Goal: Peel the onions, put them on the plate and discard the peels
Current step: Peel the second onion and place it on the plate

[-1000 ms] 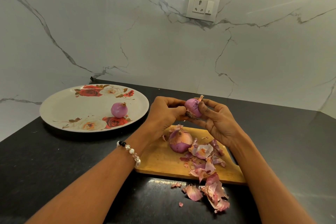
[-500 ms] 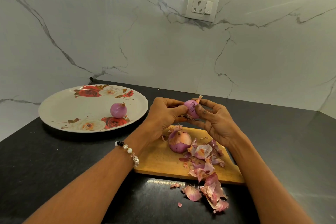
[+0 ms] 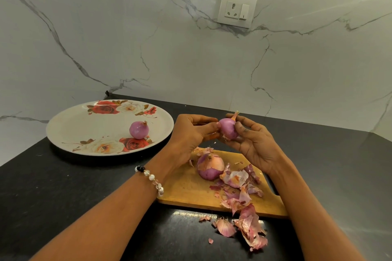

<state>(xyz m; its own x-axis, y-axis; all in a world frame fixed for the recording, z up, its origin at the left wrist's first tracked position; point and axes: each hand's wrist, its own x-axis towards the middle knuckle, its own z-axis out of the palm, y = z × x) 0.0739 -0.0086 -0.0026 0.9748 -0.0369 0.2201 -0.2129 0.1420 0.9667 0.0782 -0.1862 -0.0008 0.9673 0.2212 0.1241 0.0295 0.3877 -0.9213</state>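
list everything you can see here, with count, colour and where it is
plate: 1, white with red roses, left on the counter
peeled onion: 1, purple, on the plate
held onion: 1, purple, between both hands
unpeeled onion: 1, purple and tan, on the board
cutting board: 1, wooden, centre of the counter
peels: a pile, pink, on the board and the counter before it
socket: 1, white, on the marble wall
bracelet: 1, beaded, left wrist
left hand: pinches the held onion
right hand: holds the held onion

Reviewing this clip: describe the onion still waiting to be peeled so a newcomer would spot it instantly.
Find the wooden cutting board on the black counter. The waiting onion sits on it, left of the peel pile. Unlike the onion on the plate and the held onion, it wears papery tan skin.
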